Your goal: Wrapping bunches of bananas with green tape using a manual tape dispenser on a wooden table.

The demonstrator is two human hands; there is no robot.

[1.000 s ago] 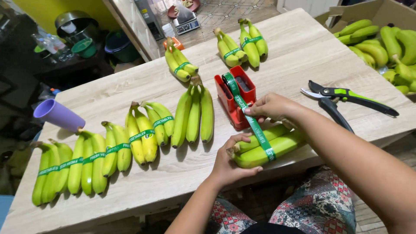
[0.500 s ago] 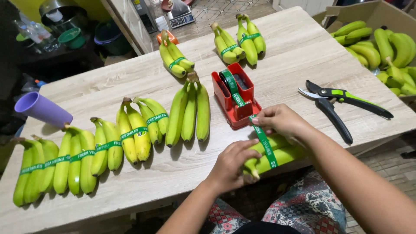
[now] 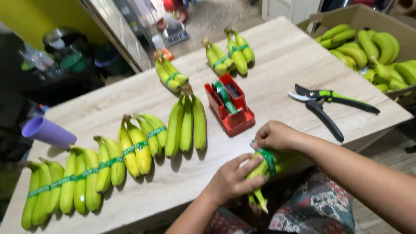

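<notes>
My left hand (image 3: 232, 178) grips a small bunch of green bananas (image 3: 260, 170) near its stem end, just off the near table edge over my lap. My right hand (image 3: 274, 135) presses green tape (image 3: 268, 159) around the same bunch. A red tape dispenser (image 3: 230, 104) with a green roll stands on the table just beyond my hands. Several taped banana bunches lie in a row to the left, among them an untaped bunch of three (image 3: 187, 123).
Green-handled pruning shears (image 3: 331, 103) lie to the right. A cardboard box of loose green bananas (image 3: 372, 45) sits at the far right. Two taped bunches (image 3: 229, 54) rest at the far edge. A purple cup (image 3: 47, 131) lies at the left.
The bunch has come off the tabletop toward my lap. The tape strip, earlier stretched from the dispenser, now sits wrapped around the bunch under my right hand.
</notes>
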